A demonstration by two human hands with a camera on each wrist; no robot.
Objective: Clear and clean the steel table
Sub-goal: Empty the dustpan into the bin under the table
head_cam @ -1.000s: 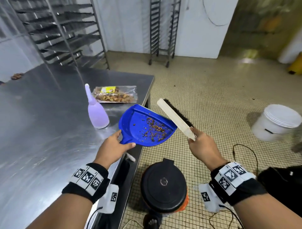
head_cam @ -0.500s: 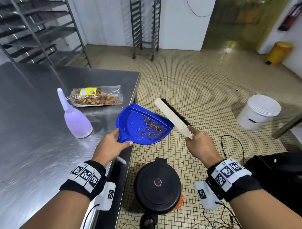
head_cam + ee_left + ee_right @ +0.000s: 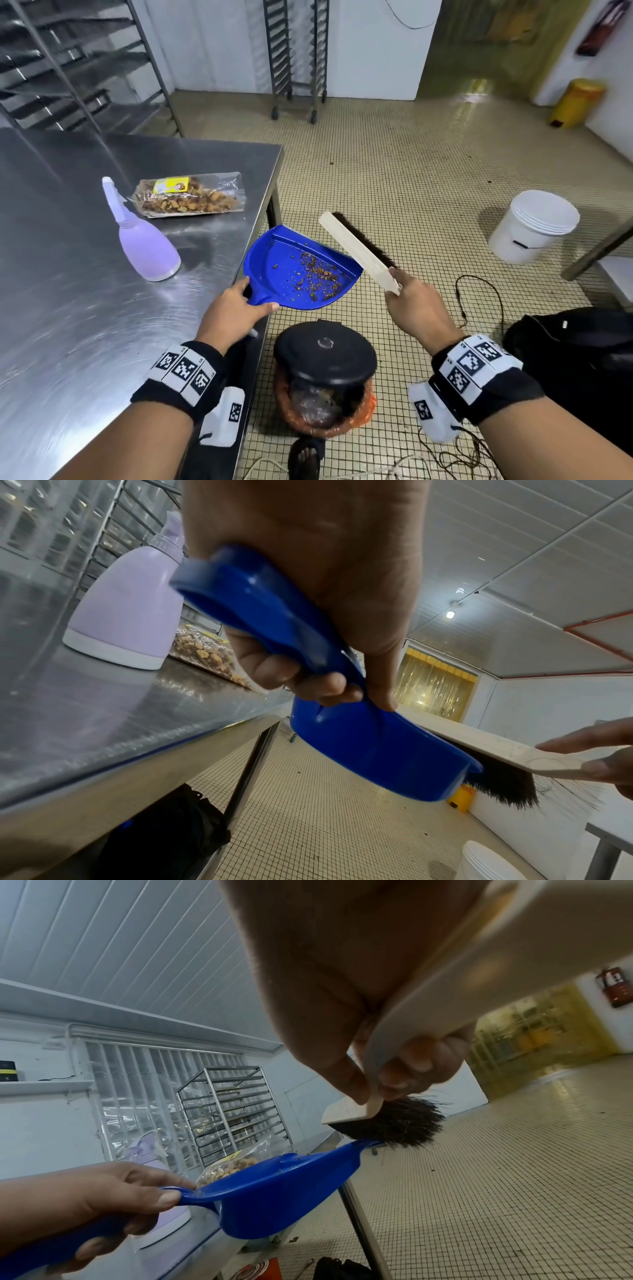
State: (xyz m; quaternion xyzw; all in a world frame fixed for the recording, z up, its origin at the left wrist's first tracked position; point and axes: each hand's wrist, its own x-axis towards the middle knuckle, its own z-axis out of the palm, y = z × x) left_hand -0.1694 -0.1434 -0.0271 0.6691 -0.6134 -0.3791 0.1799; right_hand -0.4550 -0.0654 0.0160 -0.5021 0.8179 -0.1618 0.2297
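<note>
One blue dustpan (image 3: 301,270), holding scattered brown crumbs (image 3: 318,274), is gripped by its handle in the left hand (image 3: 236,310), fingers curled round it, just off the corner of the steel table (image 3: 68,325). One wooden brush (image 3: 359,250) is held by its handle in the right hand (image 3: 416,310), its head beside the pan's far edge. On the table stand one lilac spray bottle (image 3: 145,246) and one snack bag (image 3: 191,197). One black-lidded bin (image 3: 325,359) sits on the floor below the pan. Compared with a second ago, pan and brush keep their pose; only the view has swung right.
</note>
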